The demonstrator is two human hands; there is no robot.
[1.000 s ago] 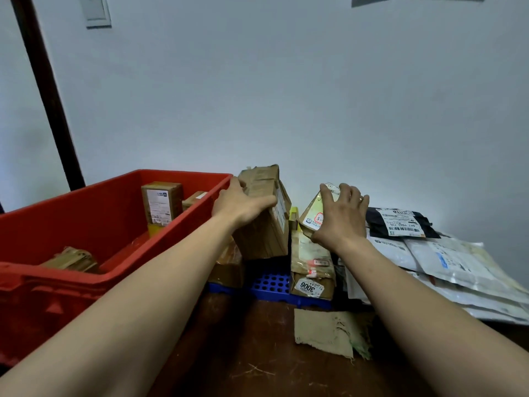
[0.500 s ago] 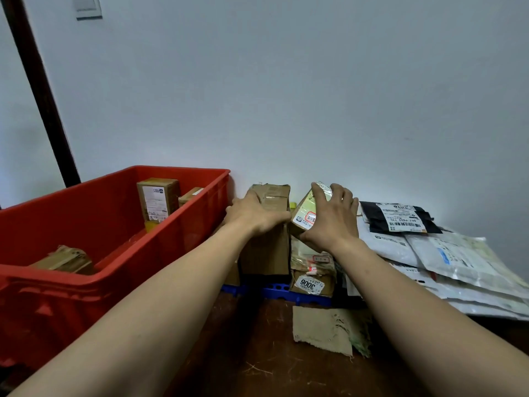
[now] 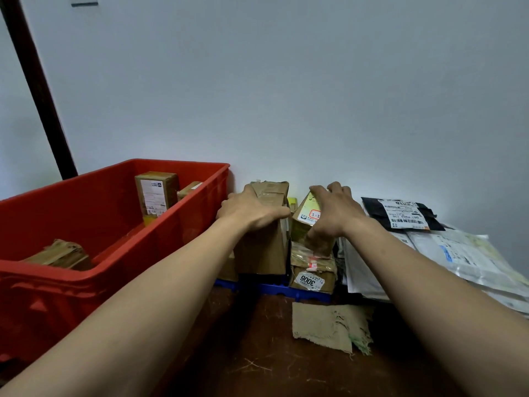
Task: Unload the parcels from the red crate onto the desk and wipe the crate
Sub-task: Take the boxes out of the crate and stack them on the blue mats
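Gripping the top of a tall brown box (image 3: 263, 247), the left hand (image 3: 253, 213) is curling its fingers over its edge. The right hand (image 3: 335, 213) is clasping a tilted yellow-green parcel (image 3: 307, 213) above a taped box (image 3: 312, 265). Both boxes are standing on one blue tray (image 3: 274, 289) on the desk (image 3: 257, 353), hemmed between the red crate (image 3: 86, 296) and a mailer pile (image 3: 458, 253). Three parcels are sitting in the crate: an upright box (image 3: 156, 193), a smaller box (image 3: 189, 190) beside it, a crumpled packet (image 3: 60, 255). One cloth scrap (image 3: 329, 325) is lying nearby.
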